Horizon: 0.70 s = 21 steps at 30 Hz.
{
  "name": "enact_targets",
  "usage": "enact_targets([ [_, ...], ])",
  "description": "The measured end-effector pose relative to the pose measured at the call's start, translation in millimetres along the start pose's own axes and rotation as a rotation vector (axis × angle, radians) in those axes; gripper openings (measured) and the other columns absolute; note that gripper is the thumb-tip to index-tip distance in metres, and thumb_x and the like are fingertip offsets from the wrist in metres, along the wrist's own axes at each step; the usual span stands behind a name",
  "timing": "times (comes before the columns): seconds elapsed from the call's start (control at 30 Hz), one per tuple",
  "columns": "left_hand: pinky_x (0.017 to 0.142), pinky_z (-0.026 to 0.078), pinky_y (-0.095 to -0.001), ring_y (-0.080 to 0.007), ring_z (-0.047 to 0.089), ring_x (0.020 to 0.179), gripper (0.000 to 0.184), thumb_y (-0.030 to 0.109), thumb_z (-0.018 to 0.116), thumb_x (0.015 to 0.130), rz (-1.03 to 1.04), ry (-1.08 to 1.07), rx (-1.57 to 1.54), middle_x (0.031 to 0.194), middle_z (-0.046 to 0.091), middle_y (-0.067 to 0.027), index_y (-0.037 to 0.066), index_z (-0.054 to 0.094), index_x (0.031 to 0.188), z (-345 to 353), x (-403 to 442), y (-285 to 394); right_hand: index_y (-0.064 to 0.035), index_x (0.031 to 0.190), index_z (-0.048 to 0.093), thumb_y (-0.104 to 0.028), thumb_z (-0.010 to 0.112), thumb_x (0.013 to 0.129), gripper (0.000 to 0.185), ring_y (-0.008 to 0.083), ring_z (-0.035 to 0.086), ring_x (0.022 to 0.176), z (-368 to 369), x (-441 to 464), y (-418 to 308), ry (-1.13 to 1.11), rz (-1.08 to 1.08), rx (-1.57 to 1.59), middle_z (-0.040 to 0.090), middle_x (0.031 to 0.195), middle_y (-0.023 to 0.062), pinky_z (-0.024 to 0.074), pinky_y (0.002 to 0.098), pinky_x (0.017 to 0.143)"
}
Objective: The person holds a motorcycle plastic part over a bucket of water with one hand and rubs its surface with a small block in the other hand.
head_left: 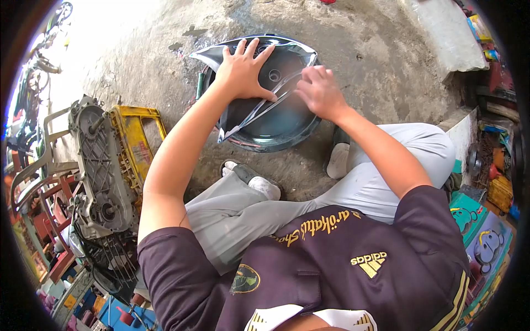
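Note:
On the concrete floor in front of me sits a round dark basin, its inside looking wet. Lying across it is a glossy, roughly triangular panel with pale, shiny edges; its exact kind is unclear. My left hand presses on the panel with its fingers spread, the thumb reaching toward the slanting lower edge. At the right end of that edge, my right hand is closed with its fingers curled against the panel. Motion smears it a little, and whatever it may hold is hidden.
Left of the basin stand a yellow plastic crate and a grey metal engine casing. Red metal frames are beyond them. At the right, a pale slab lies near shelves with mixed parts. My feet are just below the basin.

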State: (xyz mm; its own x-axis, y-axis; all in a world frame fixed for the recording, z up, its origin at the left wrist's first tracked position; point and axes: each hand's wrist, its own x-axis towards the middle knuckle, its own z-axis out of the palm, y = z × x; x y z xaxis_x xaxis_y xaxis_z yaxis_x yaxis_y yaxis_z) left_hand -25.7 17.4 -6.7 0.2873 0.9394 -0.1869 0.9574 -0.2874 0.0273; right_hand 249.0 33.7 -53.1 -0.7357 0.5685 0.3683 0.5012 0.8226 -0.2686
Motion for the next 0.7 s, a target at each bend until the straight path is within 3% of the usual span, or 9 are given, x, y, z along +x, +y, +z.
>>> enact_targets([
  [0.1,0.121,0.032,-0.0728,-0.0453,0.032,0.16,0.142,0.088,0.083,0.058,0.003,0.008,-0.001,0.175,0.031,-0.0209,0.027,0.026,0.173,1.0,-1.8,-0.7,-0.016,0.094,0.076,-0.035,0.079,0.093,0.02,0.0277,0.059,0.107,-1.7,5.0,20.2,0.034,0.191,-0.085,0.06,0.106,0.0043,0.0485,0.046,0.088],
  [0.23,0.121,0.032,-0.0731,-0.0447,0.031,0.16,0.141,0.086,0.084,0.059,-0.006,-0.015,0.001,0.175,0.031,-0.0203,0.028,0.026,0.173,-0.4,0.0,0.1,-0.0163,0.096,0.077,-0.034,0.081,0.091,0.018,0.0274,0.059,0.106,3.5,2.7,21.8,0.006,0.256,-0.026,0.061,0.106,0.0044,0.0488,0.0467,0.087],
  [0.37,0.121,0.032,-0.0731,-0.0444,0.03,0.161,0.141,0.086,0.084,0.059,-0.005,-0.019,0.008,0.176,0.031,-0.0198,0.028,0.026,0.173,-0.7,0.8,0.3,-0.0147,0.097,0.078,-0.031,0.081,0.091,0.018,0.0294,0.059,0.105,-5.5,4.4,0.1,0.025,0.006,-0.053,0.062,0.105,0.0051,0.049,0.0467,0.086],
  [0.5,0.122,0.031,-0.073,-0.0444,0.03,0.161,0.142,0.086,0.084,0.058,-0.006,-0.014,-0.014,0.175,0.031,-0.0205,0.028,0.026,0.173,0.0,-2.3,1.1,-0.0132,0.099,0.078,-0.032,0.08,0.092,0.02,0.0303,0.059,0.106,-1.0,4.6,38.0,0.058,0.243,-0.074,0.062,0.104,0.0055,0.0495,0.0465,0.086],
  [0.7,0.122,0.031,-0.0731,-0.0445,0.03,0.161,0.142,0.086,0.085,0.058,-0.004,-0.011,-0.017,0.175,0.031,-0.0217,0.027,0.027,0.173,-1.1,-0.4,0.6,-0.0149,0.098,0.076,-0.032,0.078,0.094,0.018,0.0286,0.059,0.11,-3.0,0.8,4.1,-0.039,0.067,-0.024,0.062,0.108,0.0053,0.0476,0.0468,0.089],
])
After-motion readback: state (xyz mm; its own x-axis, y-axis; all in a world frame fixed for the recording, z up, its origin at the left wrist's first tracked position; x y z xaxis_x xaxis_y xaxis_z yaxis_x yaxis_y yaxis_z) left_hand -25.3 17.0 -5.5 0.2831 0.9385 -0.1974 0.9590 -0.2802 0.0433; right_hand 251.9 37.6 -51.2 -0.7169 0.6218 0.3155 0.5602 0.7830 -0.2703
